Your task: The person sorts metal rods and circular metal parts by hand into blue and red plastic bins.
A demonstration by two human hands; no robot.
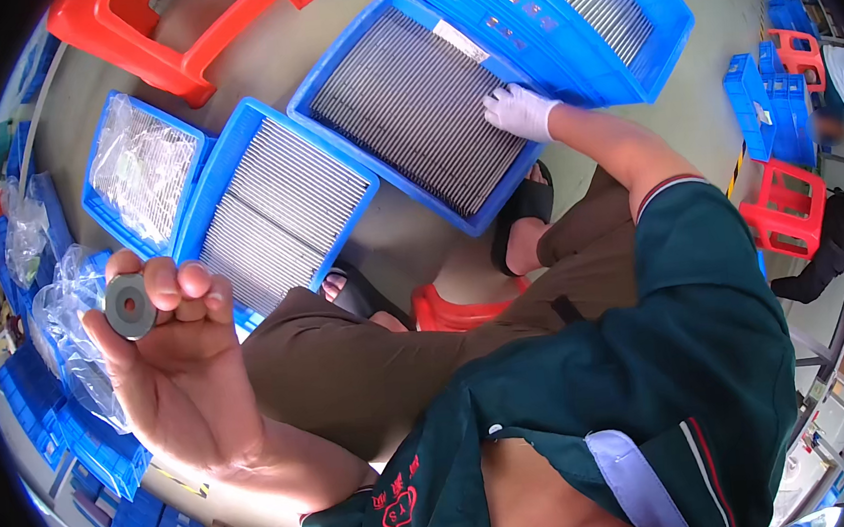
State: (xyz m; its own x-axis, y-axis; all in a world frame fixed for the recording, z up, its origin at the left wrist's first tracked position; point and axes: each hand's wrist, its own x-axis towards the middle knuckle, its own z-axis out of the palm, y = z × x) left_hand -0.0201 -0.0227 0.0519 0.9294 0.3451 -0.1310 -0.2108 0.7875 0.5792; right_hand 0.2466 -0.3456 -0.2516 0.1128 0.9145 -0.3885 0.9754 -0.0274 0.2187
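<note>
My bare left hand (192, 384) is raised at the left, palm up. Between its thumb and fingers it pinches a flat grey ring (117, 308) with a small round hole through its middle. In a white glove, my right hand (521, 112) reaches to the right side of a blue crate (414, 192). Tight rows of thin grey pieces (397, 95) fill that crate. The gloved fingers rest at the ends of the rows, partly curled; whether they grip a piece is hidden.
Left of it stands another blue crate (347, 232) with similar rows, then a crate (104, 206) with clear plastic film over its rows. A tilted blue crate (660, 62) is at the far right. Red stools (194, 68) stand beyond the crates and at right. People work at the right edge.
</note>
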